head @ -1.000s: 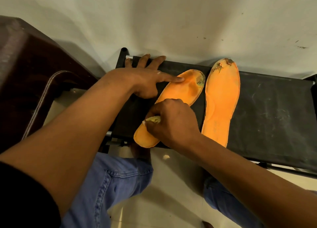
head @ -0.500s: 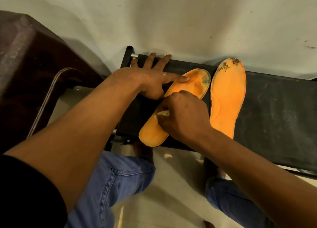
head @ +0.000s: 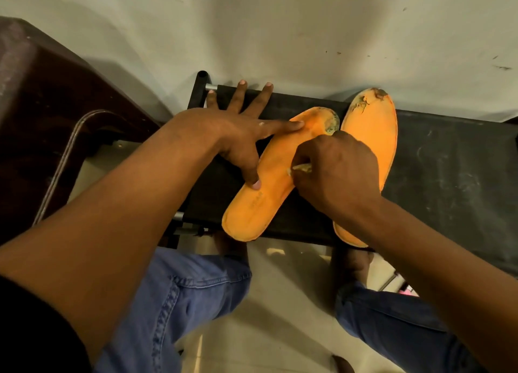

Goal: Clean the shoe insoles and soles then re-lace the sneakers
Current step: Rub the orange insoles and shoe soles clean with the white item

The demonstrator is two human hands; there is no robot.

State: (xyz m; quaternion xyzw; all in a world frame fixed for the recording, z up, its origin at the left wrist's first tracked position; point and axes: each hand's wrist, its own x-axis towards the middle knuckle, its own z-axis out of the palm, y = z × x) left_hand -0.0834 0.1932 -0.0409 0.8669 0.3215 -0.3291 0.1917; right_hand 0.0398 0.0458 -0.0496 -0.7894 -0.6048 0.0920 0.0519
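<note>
Two orange insoles on a black tabletop (head: pixel 448 159) set against a pale wall (head: pixel 280 30). Left insole (head: pixel 260 204) lying on a slant, heel hanging just past the near edge, toe with a dark grimy patch angled toward the neighbouring one. Right insole (head: pixel 372 126) lying straighter, toe worn and cracked with dark marks close to the wall, heel reaching the near edge, middle hidden under the right wrist. The two nearly touching at the toe end, apart at the heels.

Left hand (head: pixel 235 131) spread flat: forefinger stretched onto the forepart of the left insole, thumb pressing its left edge near the middle, the other fingers splayed on the black surface toward the far left corner. Right hand (head: pixel 336 170) curled over the middle of the left insole, fingers and thumb pinching a small yellowish wad (head: pixel 301 168), perhaps a bit of cloth or sponge, too little showing to tell, held against the orange surface.

Below the near edge, knees in blue jeans (head: pixel 182 302) over a pale tiled floor (head: pixel 280 330). To the left, a dark brown piece of furniture (head: pixel 42 120) with a curved light trim. Black sleeve at the lower left corner.
</note>
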